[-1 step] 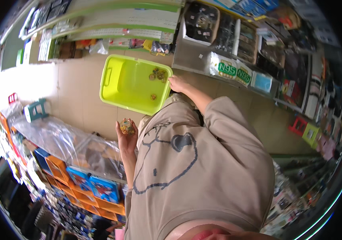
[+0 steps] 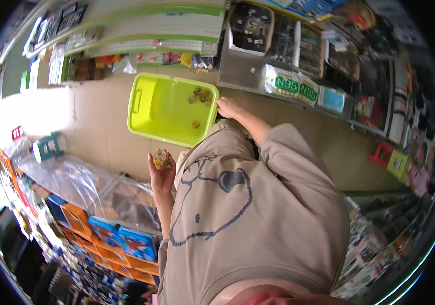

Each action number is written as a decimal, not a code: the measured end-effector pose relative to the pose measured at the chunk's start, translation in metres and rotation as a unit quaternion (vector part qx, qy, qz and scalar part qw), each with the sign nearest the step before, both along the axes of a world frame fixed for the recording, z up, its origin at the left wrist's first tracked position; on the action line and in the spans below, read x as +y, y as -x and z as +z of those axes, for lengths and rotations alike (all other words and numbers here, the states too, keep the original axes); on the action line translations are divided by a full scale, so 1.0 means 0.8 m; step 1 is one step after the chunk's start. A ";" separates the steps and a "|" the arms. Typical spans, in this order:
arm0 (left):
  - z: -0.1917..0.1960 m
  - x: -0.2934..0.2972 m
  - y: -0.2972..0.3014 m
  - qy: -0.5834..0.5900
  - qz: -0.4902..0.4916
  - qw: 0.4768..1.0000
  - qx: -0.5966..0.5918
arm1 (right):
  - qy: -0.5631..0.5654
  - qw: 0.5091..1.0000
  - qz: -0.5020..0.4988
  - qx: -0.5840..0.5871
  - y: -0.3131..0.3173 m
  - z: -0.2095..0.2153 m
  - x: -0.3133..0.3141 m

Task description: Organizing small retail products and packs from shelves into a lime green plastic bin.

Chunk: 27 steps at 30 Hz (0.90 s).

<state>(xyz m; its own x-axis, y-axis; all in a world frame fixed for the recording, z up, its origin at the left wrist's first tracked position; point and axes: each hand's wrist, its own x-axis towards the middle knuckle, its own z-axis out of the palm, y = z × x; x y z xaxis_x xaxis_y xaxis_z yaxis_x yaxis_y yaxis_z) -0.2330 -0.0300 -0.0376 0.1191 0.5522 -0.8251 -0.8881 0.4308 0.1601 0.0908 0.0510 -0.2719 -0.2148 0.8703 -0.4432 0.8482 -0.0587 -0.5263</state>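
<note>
A bright yellow-green plastic bin (image 2: 174,109) is in front of my body, over the tiled floor. My right hand (image 2: 227,108) is closed on its right rim; the fingertips are partly hidden. Beside the bin's near left side, my left hand (image 2: 162,175) is turned up with its fingers wrapped around a small round gold-and-brown patterned object (image 2: 162,160). Its exact kind is too small to make out. Inside the bin, several similar small round things (image 2: 204,96) are clustered in the far right corner. Another one (image 2: 195,124) lies apart, nearer to me.
At the far right stands a grey counter (image 2: 243,68) with trays and packets. White and green shelves (image 2: 151,28) run along the far side. On the left are a teal stool (image 2: 49,146), clear plastic sheeting (image 2: 93,178) and an orange rack (image 2: 77,218). Tiled floor (image 2: 95,112) surrounds the bin.
The view has shifted very slightly. Both hands keep the same hold, and the bin and its contents stay as they were.
</note>
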 end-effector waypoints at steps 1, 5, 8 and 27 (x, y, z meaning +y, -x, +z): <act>-0.002 0.009 0.004 -0.009 -0.019 1.000 -0.004 | 0.021 0.999 -0.037 0.034 -0.012 0.003 -0.021; -0.008 0.039 0.025 -0.048 -0.107 0.992 -0.046 | 0.031 0.984 -0.172 -0.027 -0.033 0.014 -0.111; -0.002 0.056 0.031 -0.050 -0.153 0.986 -0.048 | 0.083 0.943 -0.321 -0.015 -0.037 -0.018 -0.204; -0.026 0.030 0.090 -0.064 -0.378 0.923 -0.042 | -0.108 0.779 -0.491 0.374 0.144 0.032 -0.309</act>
<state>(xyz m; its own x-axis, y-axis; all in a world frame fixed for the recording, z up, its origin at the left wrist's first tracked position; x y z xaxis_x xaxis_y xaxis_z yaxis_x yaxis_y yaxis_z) -0.3048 -0.0056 -0.0586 0.5716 0.3773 -0.7286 -0.3529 0.9147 0.1968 -0.0243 -0.1963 -0.2465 0.4744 0.8146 -0.3339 -0.0994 -0.3273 -0.9397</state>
